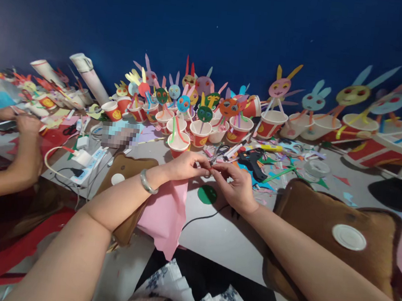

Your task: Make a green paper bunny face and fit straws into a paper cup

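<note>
My left hand, with a bracelet at its wrist, meets my right hand above the grey table. Thumbs and fingers of both are pinched together around something small and reddish, mostly hidden by the fingertips. Below them a round green paper piece lies flat on the table. Pink paper hangs under my left forearm. Just beyond my fingers are scissors and a black glue gun.
Paper cups with paper rabbit figures line the back by the blue wall. A power strip with cables lies left, brown cushions on both sides. Paper scraps and a tape roll litter the right. Another person's hands work at far left.
</note>
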`<state>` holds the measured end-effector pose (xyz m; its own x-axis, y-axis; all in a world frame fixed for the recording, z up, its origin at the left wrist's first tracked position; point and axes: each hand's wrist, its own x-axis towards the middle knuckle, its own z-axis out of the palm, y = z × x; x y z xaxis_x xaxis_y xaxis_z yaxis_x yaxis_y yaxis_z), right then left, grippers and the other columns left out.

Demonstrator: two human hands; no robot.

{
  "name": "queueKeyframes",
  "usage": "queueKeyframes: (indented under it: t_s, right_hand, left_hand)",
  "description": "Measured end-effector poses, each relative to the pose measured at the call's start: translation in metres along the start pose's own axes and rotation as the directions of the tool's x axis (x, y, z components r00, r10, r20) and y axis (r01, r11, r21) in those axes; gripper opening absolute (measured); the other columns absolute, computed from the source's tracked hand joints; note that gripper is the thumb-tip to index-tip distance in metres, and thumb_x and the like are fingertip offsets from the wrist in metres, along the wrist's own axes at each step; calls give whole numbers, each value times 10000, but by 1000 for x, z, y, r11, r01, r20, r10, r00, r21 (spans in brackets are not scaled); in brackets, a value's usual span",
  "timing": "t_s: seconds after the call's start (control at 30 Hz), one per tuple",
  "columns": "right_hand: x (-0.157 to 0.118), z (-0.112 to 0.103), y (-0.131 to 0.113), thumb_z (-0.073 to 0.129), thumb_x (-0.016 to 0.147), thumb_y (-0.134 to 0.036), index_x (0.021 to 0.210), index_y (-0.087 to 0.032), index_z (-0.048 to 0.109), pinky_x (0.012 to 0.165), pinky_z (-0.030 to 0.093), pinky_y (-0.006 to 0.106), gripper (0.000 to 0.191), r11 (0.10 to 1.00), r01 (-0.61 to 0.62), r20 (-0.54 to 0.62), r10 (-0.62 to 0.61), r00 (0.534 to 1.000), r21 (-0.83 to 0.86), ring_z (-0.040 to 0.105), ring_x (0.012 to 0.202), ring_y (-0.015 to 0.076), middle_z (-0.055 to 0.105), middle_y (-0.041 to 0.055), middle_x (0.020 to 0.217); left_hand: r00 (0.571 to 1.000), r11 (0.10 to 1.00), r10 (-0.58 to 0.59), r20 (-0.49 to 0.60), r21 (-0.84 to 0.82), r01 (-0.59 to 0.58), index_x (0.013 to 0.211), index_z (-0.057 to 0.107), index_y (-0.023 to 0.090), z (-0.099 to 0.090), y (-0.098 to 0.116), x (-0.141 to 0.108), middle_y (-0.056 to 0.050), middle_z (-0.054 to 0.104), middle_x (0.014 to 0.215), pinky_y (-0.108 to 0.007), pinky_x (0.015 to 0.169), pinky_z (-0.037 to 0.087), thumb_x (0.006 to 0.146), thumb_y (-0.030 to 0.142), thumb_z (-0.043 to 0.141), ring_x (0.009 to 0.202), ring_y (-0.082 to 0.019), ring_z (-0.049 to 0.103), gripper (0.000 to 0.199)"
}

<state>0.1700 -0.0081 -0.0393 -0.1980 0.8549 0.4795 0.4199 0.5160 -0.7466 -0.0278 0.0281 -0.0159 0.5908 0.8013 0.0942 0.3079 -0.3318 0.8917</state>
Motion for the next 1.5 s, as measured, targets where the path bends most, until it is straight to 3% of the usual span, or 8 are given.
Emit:
queueKeyframes:
  t_s: [0.3,0.5,0.8,1.3,1.5]
  right_hand:
    - [2,0,1,606,906,-388,909,-197,710,616,509,307,218,1000,4,14,-4,1000,-10,628,614,172,749,63,804]
    - [0,1,2,608,912,-383,882,-197,697,601,503,300,208,1000,21,31,-21,999,-9,640,613,173,741,51,769]
    - [0,3,6,577,949,-327,924,-197,693,617,521,282,176,994,96,25,-94,995,-48,687,663,177,754,47,804]
    - [-2,-1,12,511,959,-269,915,-189,664,613,439,287,179,897,325,124,-301,945,-299,619,655,185,678,62,727]
    - [-2,-5,7,526,926,-262,819,-193,663,646,412,305,187,903,310,184,-265,947,-298,601,679,191,681,77,730]
  left_hand:
    - [999,995,44,-19,85,-43,902,720,133,2,1,1,-50,715,848,-225,681,475,860,279,667,761,-132,639,161]
    - [996,986,76,-38,152,-69,814,673,136,2,5,-2,-26,687,742,-209,617,450,859,384,682,672,-119,621,253]
    - [974,916,188,-123,379,-129,677,582,159,6,7,-3,-8,621,693,-240,632,380,869,363,672,651,-119,546,294]
    - [947,806,315,-61,544,-233,707,564,171,8,2,-5,-27,622,747,-263,657,391,954,409,541,712,-144,560,343]
    - [944,782,329,-15,565,-264,763,611,169,7,1,-6,-52,643,786,-280,683,414,987,537,422,755,-165,584,470]
